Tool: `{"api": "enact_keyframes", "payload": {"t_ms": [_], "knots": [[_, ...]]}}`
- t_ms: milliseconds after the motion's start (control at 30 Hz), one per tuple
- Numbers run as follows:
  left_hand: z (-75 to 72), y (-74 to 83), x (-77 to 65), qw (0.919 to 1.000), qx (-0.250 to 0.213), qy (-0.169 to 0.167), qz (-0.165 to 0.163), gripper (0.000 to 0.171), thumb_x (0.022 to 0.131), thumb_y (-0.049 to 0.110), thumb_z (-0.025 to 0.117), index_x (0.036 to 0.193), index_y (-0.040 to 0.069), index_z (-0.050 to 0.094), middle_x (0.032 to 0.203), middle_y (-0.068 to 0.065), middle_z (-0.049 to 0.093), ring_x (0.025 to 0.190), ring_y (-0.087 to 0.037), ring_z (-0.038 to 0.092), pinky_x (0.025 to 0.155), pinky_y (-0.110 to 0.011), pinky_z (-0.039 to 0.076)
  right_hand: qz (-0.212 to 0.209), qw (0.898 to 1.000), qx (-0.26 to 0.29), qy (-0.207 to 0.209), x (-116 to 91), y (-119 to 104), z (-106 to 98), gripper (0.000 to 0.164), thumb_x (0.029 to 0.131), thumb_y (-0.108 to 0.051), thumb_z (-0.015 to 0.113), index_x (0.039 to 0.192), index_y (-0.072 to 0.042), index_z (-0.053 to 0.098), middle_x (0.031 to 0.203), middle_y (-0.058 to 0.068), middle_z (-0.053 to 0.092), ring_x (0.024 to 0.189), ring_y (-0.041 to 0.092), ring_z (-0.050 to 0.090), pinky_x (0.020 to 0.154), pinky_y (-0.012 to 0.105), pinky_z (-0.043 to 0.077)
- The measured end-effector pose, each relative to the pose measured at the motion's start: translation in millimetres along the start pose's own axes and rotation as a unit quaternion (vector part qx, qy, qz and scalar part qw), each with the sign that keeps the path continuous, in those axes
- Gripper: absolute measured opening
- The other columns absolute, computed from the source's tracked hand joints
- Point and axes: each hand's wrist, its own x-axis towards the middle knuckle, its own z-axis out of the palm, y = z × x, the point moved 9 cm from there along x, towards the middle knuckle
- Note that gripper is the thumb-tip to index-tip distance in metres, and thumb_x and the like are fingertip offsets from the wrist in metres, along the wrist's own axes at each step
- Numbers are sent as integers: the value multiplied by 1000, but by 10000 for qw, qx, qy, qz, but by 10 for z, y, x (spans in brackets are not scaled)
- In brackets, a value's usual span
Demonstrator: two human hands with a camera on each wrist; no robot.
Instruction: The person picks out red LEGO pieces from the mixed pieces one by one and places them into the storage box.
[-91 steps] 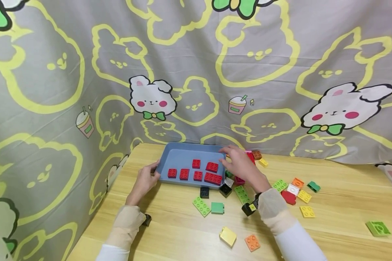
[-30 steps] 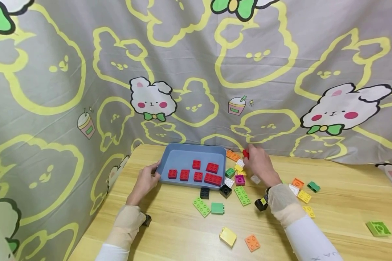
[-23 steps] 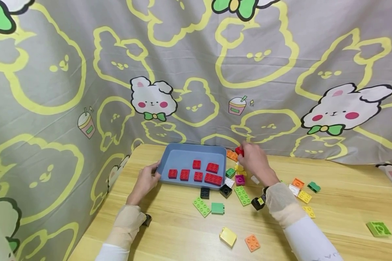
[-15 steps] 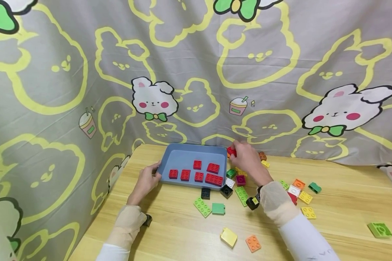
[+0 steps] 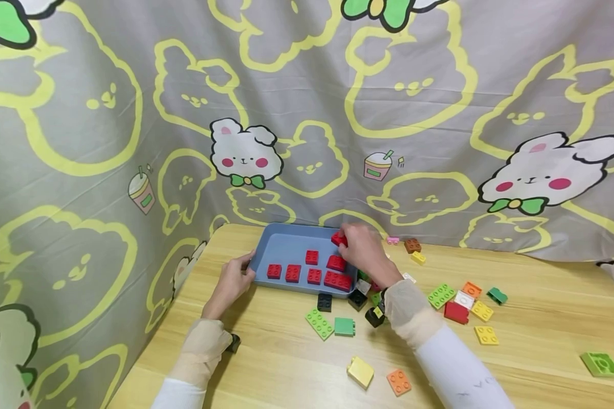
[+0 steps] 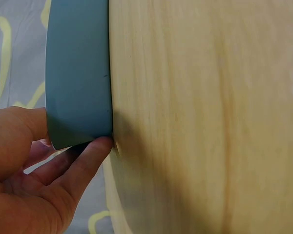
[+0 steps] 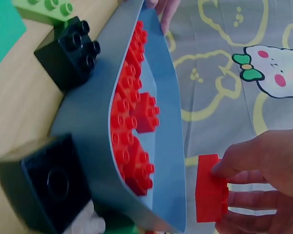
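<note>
My left hand (image 5: 231, 285) grips the left end of a blue-grey tray (image 5: 281, 244). In the left wrist view, the thumb lies at the rim and fingertips press under the tray's lower edge (image 6: 83, 97). Between the thumb and fingers of my right hand (image 5: 362, 250) is a red toy building brick (image 5: 339, 238), held over the tray's far right corner. The right wrist view shows this red brick (image 7: 207, 187) above the rim, pinched from one side. Several other red bricks (image 5: 293, 273) sit inside the tray, mostly along its near side and right end.
Black bricks (image 5: 324, 302) lie against the tray's near side, with a light-green brick (image 5: 319, 324) and a green one (image 5: 344, 326) closer. Mixed bricks, including a red one (image 5: 456, 312), are scattered rightward. A patterned curtain (image 5: 307, 204) hangs behind the table.
My right hand went from the tray's right rim to the far pile, picked up a red brick and brought it left over the tray. The left hand stays at the tray's left end.
</note>
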Motion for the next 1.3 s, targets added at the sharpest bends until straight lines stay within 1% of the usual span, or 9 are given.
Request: {"api": "enact_keyframes", "payload": {"t_ms": [133, 233, 367, 567, 733, 900, 1033, 1133, 1300], "knots": [[-23, -15, -6, 10000, -36, 14, -26, 59, 83, -7, 55, 141, -1, 51, 123, -26, 64, 104, -29, 62, 83, -44, 54, -43, 9998, 143, -150, 70, -119, 86, 12, 83, -14, 71, 90, -6, 65, 74, 4, 59, 65, 22, 54, 57, 36, 48], [-43, -28, -6, 10000, -34, 46, -22, 58, 83, -7, 55, 141, -1, 52, 122, -26, 65, 104, -29, 62, 83, -44, 53, -211, 9995, 162, -194, 118, -246, 142, 12, 83, -14, 72, 90, -7, 64, 75, 4, 58, 66, 22, 54, 59, 37, 48], [-63, -50, -2, 10000, 4, 55, -24, 58, 84, -7, 55, 141, 0, 52, 123, -26, 64, 102, -28, 63, 79, -41, 54, -503, 9981, 232, -265, 176, -465, 280, 10, 83, -12, 70, 91, -8, 65, 78, 4, 60, 69, 22, 55, 61, 38, 49], [-71, -91, -3, 10000, -21, 24, -78, 59, 84, -6, 55, 143, 0, 50, 123, -27, 64, 101, -28, 63, 73, -37, 53, -750, 9952, 290, -555, 265, -774, 540, 9, 85, -12, 70, 90, -9, 63, 79, 3, 59, 70, 20, 55, 62, 34, 50], [-67, -134, -16, 9998, -30, 38, -182, 59, 84, -6, 55, 143, 2, 51, 125, -24, 64, 99, -27, 62, 71, -36, 52, -1024, 9918, 303, -701, 347, -971, 686, 13, 86, -12, 69, 98, -8, 67, 87, 4, 64, 76, 19, 59, 69, 35, 54], [-38, -105, -1, 9999, -101, 10, -105, 60, 84, -6, 55, 143, 1, 51, 126, -25, 63, 100, -28, 63, 72, -37, 54, -1106, 9903, 324, -778, 429, -1048, 782, 18, 87, -12, 69, 104, -8, 67, 89, 4, 67, 76, 18, 60, 70, 33, 55], [-8, -95, 4, 9999, -108, 6, -128, 59, 83, -7, 55, 142, 2, 52, 126, -24, 63, 101, -28, 64, 74, -37, 54, -1173, 9873, 406, -991, 453, -1069, 884, 17, 87, -12, 69, 104, -8, 68, 88, 4, 67, 73, 17, 59, 69, 32, 55], [8, -75, 9, 9999, -80, 12, -75, 59, 83, -6, 56, 142, 2, 52, 125, -23, 64, 101, -27, 64, 74, -38, 53, -1174, 9857, 457, -1117, 455, -1054, 949, 18, 87, -10, 70, 104, -7, 71, 92, 6, 70, 75, 18, 61, 71, 32, 55], [5, -52, 14, 9999, -91, 58, -76, 58, 83, -6, 56, 141, 2, 53, 125, -22, 64, 103, -25, 63, 77, -38, 52, -1221, 9858, 425, -1069, 483, -1041, 1006, 17, 86, -9, 70, 103, -6, 72, 94, 6, 71, 79, 19, 63, 74, 33, 56]]}}
